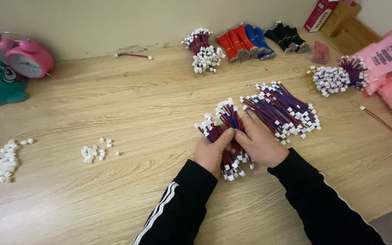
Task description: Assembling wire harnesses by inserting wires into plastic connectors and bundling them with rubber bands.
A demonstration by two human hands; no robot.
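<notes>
Hands (239,147) gripping wire bundle (225,124), bundle mid hidden, right forearm cut off

wire pile (282,109) right of hands, connectors (97,151) left

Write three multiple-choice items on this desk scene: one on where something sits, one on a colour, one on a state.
1. Where is the alarm clock?
A. far left, by the wall
B. beside the pink bags
C. between the hands

2. What colour are the small loose connectors on the table?
A. black
B. white
C. green

3. What are the left hand and right hand doing?
A. resting flat and empty
B. together gripping a wire bundle
C. lifting the clock

Answers: 1 A, the clock stands at the far left near the wall. 2 B, the loose pieces are white. 3 B, both hands close round the red and blue wires.
</notes>
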